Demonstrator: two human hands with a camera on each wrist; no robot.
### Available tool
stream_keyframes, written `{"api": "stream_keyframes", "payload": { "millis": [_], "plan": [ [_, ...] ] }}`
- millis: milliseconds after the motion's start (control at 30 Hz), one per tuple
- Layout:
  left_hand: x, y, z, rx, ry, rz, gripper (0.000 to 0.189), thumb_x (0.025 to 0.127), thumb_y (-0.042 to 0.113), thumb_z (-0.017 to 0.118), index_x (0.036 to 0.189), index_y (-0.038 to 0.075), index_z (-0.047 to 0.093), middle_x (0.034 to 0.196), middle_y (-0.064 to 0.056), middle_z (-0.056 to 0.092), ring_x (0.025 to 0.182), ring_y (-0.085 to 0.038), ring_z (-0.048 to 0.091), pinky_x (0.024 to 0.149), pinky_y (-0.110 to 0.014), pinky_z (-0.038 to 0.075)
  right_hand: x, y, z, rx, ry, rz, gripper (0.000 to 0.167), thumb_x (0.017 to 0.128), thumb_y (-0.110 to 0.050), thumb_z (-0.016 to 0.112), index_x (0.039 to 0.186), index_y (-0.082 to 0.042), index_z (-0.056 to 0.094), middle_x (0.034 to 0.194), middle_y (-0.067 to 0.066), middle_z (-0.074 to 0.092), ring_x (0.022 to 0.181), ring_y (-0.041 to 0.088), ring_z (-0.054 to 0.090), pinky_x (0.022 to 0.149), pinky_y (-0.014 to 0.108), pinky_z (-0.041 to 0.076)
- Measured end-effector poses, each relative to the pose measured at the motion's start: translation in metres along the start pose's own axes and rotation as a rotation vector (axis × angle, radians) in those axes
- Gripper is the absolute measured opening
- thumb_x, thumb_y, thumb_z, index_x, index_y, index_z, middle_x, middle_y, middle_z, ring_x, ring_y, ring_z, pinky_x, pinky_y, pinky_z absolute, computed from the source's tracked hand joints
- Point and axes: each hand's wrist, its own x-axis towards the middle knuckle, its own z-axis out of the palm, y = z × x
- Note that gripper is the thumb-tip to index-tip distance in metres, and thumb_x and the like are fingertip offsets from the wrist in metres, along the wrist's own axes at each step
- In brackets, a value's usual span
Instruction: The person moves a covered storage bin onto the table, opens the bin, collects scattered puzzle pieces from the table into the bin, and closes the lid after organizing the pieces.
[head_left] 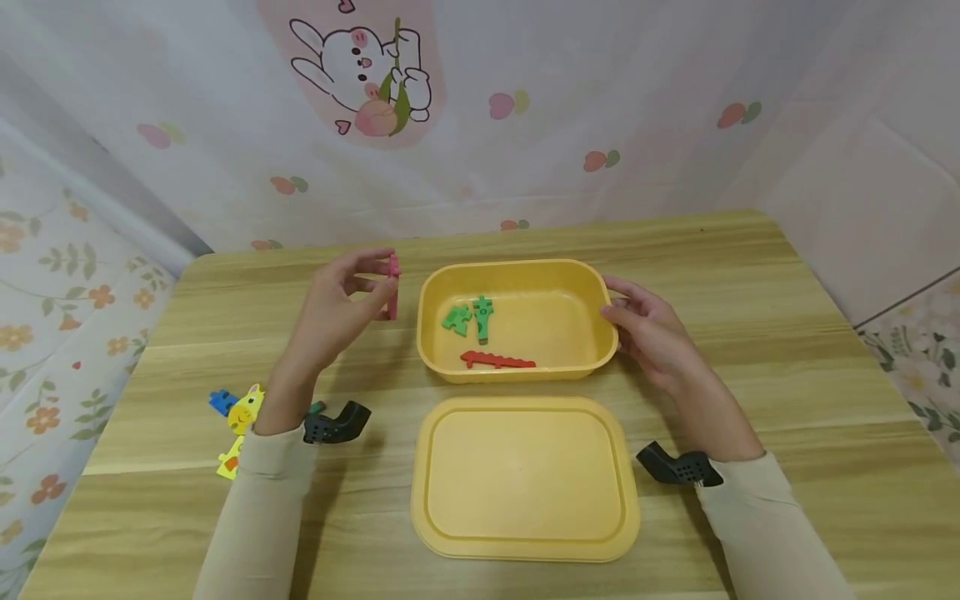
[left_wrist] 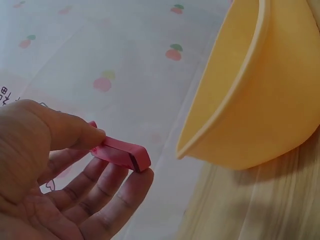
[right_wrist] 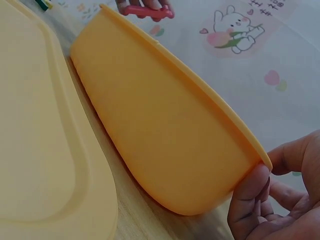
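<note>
My left hand (head_left: 333,312) pinches a slim pink puzzle piece (head_left: 393,287) between thumb and fingers, raised just left of a yellow plastic box (head_left: 558,321). In the left wrist view the thumb lies on top of the pink piece (left_wrist: 122,152), with fingertips beneath it. At the box's right end, my right hand (head_left: 656,337) grips the rim between thumb and fingers, as the right wrist view also shows. Inside the box lie two green puzzle pieces (head_left: 483,321) and a long red one (head_left: 497,360) along the near wall.
A yellow lid (head_left: 525,475) lies flat in front of the box. Left of my left forearm are a blue piece (head_left: 222,402) and yellow animal-patterned pieces (head_left: 246,410), partly covered by the wrist. A printed curtain (head_left: 465,108) hangs behind the wooden table (head_left: 750,292).
</note>
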Motion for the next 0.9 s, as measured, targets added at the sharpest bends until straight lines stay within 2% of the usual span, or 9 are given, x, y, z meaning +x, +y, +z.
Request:
{"api": "stream_keyframes", "payload": {
  "millis": [200, 500, 900],
  "plan": [
    [0.003, -0.001, 0.007, -0.050, -0.001, 0.000, 0.043, 0.102, 0.012, 0.068, 0.144, 0.006, 0.062, 0.129, -0.018, 0.068, 0.095, -0.012, 0.072, 0.072, -0.038, 0.067, 0.000, 0.000, 0.000, 0.002, -0.005, 0.002, 0.063, 0.107, -0.013, 0.060, 0.165, -0.008, 0.034, 0.109, -0.002, 0.060, 0.081, 0.005, 0.064, 0.069, 0.019, 0.056],
    [0.005, 0.000, 0.016, -0.065, -0.015, -0.012, 0.042, 0.102, 0.013, 0.068, 0.144, 0.008, 0.062, 0.129, -0.017, 0.068, 0.099, -0.017, 0.072, 0.076, -0.045, 0.067, 0.000, 0.001, -0.001, 0.001, -0.007, -0.003, 0.063, 0.107, -0.012, 0.060, 0.165, -0.008, 0.034, 0.109, -0.002, 0.059, 0.082, 0.006, 0.064, 0.069, 0.019, 0.057],
    [0.006, 0.003, 0.027, -0.122, -0.042, 0.017, 0.041, 0.101, 0.009, 0.070, 0.142, 0.008, 0.063, 0.131, -0.016, 0.067, 0.100, -0.023, 0.070, 0.075, -0.050, 0.067, 0.001, 0.001, 0.000, -0.008, 0.001, -0.001, 0.064, 0.107, -0.014, 0.061, 0.164, -0.009, 0.035, 0.111, -0.002, 0.060, 0.084, 0.005, 0.064, 0.070, 0.019, 0.057]
  ]
}}
